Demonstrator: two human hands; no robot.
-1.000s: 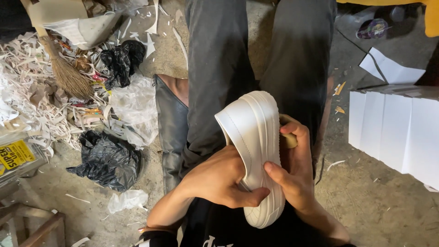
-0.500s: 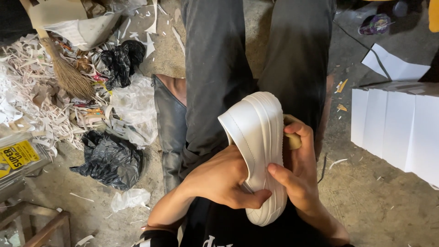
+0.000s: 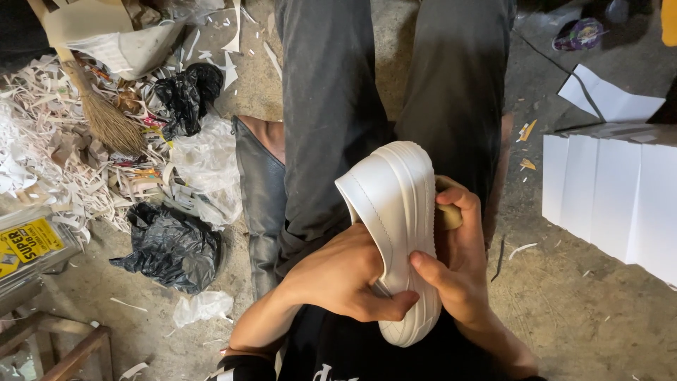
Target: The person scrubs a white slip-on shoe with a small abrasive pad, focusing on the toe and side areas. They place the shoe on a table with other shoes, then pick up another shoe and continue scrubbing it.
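Since the earlier frame the white shoe sole (image 3: 396, 226) has barely shifted, tipping slightly rightward in the same two-handed hold. The left hand (image 3: 338, 279) has its fingers curled around the sole's near left edge, the thumb reaching across to meet the right thumb. The right hand (image 3: 458, 261) clamps the sole's right edge, thumb pressed on the white face and fingers wrapped behind; those fingers also close on a small tan object (image 3: 448, 212), mostly hidden, whose kind cannot be told. The sole stands tilted over the person's lap, toe end far, heel end near, above the dark grey trousers (image 3: 331, 106).

Just left of the legs a grey leather piece (image 3: 259, 190) hangs down. Farther left on the concrete floor (image 3: 578, 317) lie a black plastic bag (image 3: 169, 247), a clear plastic bag (image 3: 208, 166), a heap of white paper scraps (image 3: 42, 155) and a straw broom (image 3: 106, 120). At the right stands a stack of white folded sheets (image 3: 613, 197), well apart from the hands.
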